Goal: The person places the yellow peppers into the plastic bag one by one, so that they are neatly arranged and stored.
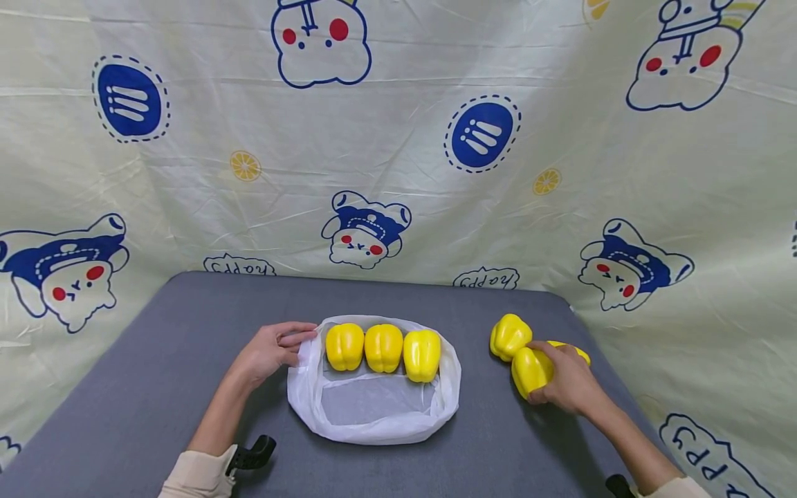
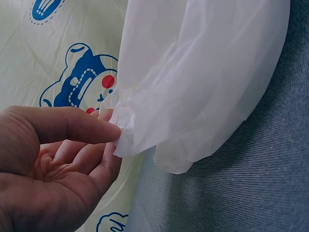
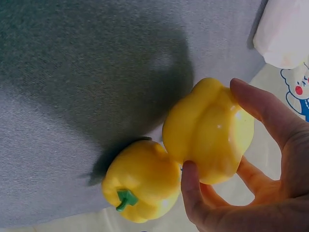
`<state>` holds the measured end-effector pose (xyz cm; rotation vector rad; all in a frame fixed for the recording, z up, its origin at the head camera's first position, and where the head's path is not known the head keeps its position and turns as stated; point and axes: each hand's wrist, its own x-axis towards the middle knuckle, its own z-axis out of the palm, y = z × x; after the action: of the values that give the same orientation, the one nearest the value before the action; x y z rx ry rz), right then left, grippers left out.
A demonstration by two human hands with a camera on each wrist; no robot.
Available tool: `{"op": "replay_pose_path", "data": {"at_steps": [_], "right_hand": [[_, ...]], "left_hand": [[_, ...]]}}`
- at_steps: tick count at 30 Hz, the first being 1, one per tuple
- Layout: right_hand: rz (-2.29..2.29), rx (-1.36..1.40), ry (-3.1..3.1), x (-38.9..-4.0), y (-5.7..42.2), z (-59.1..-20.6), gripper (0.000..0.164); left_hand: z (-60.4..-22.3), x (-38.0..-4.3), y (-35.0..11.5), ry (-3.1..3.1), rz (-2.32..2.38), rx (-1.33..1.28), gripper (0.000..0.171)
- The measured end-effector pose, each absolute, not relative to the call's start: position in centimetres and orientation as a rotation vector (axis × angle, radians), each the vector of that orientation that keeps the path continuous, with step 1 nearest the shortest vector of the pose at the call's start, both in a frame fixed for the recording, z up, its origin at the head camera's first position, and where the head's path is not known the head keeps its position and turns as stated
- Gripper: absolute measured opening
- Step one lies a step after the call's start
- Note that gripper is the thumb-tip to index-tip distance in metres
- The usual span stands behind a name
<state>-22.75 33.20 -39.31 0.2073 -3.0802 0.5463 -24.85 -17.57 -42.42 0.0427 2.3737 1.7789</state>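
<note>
A white plastic bag (image 1: 373, 432) stands with its mouth spread wide on the table. Three yellow bell peppers (image 1: 384, 348) lie in a row along its far inner side. My left hand (image 1: 272, 353) pinches the bag's left edge; in the left wrist view its thumb (image 2: 91, 126) presses on the crumpled rim. To the right of the bag, my right hand (image 1: 569, 380) grips a yellow bell pepper (image 3: 207, 130) between thumb and fingers. Close beside that one lies another yellow pepper (image 1: 510, 337), and a further pepper (image 1: 582, 354) is partly hidden behind the hand.
The grey cloth-covered table (image 1: 187, 332) ends at a pale printed curtain (image 1: 411, 152) at the back and sides. A green stem (image 3: 126, 199) shows on the neighbouring pepper in the right wrist view. Black straps (image 1: 254, 454) sit at both cuffs.
</note>
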Motion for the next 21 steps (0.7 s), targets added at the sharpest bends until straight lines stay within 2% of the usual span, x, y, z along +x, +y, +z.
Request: {"op": "replay_pose_path", "data": {"at_steps": [21], "right_hand": [[0.557, 0.243, -3.034, -22.7, 31.3, -37.1, 0.092]], "left_hand": [[-42.3, -24.8, -17.6, 2.371, 1.776, 0.043, 0.062]]}}
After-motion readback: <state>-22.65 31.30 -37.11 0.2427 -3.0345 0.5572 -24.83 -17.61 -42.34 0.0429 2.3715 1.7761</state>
